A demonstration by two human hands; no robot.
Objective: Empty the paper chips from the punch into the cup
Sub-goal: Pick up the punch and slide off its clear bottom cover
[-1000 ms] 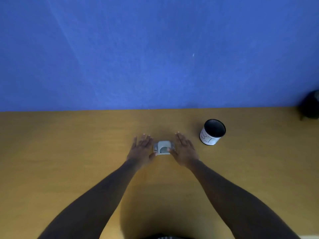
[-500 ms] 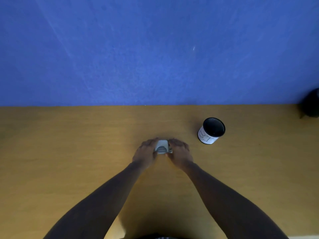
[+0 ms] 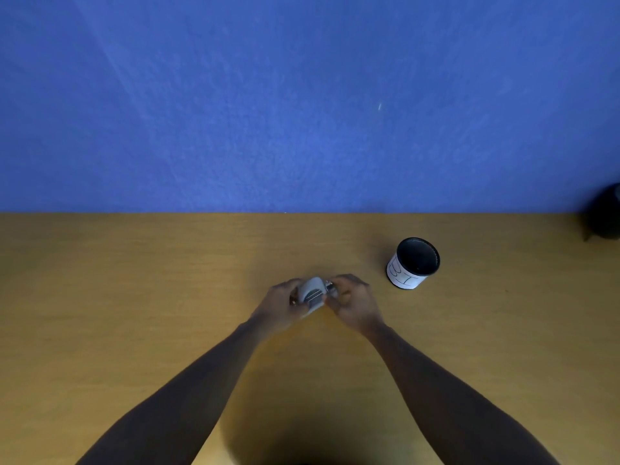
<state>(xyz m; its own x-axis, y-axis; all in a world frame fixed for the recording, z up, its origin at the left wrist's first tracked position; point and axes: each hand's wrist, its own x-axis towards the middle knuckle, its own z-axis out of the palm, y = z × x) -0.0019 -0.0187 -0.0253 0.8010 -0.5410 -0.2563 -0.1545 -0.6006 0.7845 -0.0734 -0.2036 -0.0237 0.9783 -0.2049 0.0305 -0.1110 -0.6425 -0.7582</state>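
Note:
A small grey hole punch (image 3: 312,293) is tilted between my two hands at the middle of the wooden table (image 3: 134,297). My left hand (image 3: 280,305) grips its left side and my right hand (image 3: 355,302) grips its right end, where a bit of metal shows. Its underside is hidden. The cup (image 3: 413,263), black inside with a white label bearing hand-drawn marks, stands upright to the right of my right hand, a short gap away. No paper chips are visible.
A blue wall (image 3: 302,95) rises behind the table's far edge. A dark rounded object (image 3: 605,216) sits at the far right edge of the view.
My hands went from lying flat beside the punch to closing on it. The punch is now raised slightly and tilted.

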